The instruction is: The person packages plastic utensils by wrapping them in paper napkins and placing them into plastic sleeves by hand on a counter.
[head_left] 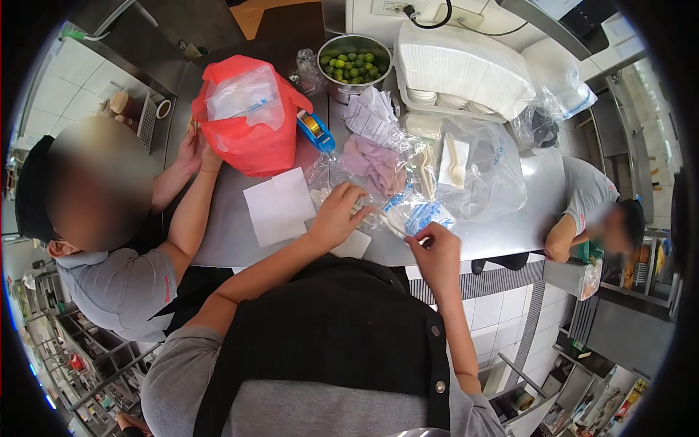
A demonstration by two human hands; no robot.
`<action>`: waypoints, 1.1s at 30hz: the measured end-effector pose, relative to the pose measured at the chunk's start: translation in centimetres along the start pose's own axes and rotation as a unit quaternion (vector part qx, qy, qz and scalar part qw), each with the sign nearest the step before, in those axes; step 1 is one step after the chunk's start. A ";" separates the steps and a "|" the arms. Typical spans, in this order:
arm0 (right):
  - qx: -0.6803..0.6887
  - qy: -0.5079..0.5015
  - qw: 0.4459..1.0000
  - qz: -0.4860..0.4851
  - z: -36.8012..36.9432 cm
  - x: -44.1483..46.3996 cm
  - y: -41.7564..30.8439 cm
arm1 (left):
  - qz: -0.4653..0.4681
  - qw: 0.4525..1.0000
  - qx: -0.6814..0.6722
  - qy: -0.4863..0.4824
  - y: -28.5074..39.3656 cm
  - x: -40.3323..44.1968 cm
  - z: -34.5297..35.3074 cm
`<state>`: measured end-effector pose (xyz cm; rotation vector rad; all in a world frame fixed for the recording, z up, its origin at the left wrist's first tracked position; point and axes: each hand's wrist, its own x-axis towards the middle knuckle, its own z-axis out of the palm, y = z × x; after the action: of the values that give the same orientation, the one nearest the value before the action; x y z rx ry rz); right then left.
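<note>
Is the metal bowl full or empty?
The metal bowl is partly full: green fruits lie inside, with bare inner wall above them.

I'm at a stainless table (542, 191). White wall (363, 20) ahead of me with a socket plate (394, 7); tiled wall (76, 67) to my left. Floor (491, 312): pale tiles, striped grey strip (534, 295). Metal rack (113, 377) left, steel counter (622, 318) right.
</note>
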<state>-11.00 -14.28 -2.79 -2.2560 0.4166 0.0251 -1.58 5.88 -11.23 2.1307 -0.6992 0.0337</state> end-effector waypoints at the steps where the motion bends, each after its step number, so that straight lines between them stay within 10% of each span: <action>1: 0.014 0.021 1.000 0.016 -1.1 -0.4 -0.7 | -0.036 0.998 -0.054 -0.015 0.4 0.3 -0.2; 3: 0.106 0.073 0.992 0.010 -1.5 -1.1 -1.6 | -0.070 0.991 -0.109 -0.033 1.5 0.8 -0.3; 5: 0.174 0.085 0.979 -0.066 0.0 -1.4 -0.8 | -0.379 0.697 -0.608 -0.012 3.0 1.5 0.4; 6: 0.184 0.058 0.977 -0.088 0.8 -1.5 -0.7 | -0.377 0.697 -0.610 -0.013 3.6 1.9 0.3; 8: 0.172 -0.030 0.972 -0.155 2.8 -1.1 0.2 | -0.509 0.460 -0.728 0.001 4.2 3.0 -0.3; 9: 0.226 -0.060 0.965 -0.122 3.7 -0.8 1.0 | -0.468 0.431 -0.771 -0.020 2.4 2.3 0.7; 14: 0.021 0.165 0.984 -0.065 6.8 3.8 8.8 | -0.449 0.407 -0.795 -0.018 -0.1 1.5 -0.3; 23: 0.122 0.128 0.982 0.068 6.4 5.3 8.4 | -0.488 0.398 -0.777 0.007 -2.3 -1.1 -1.4; 33: -0.207 0.124 0.964 0.108 6.7 9.4 7.4 | -0.483 0.415 -0.770 -0.055 -1.4 -0.3 -0.7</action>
<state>-3.54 -16.51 -14.15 -2.6239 0.8581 -0.0631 -0.96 7.14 -11.90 0.3328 0.5564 -0.9906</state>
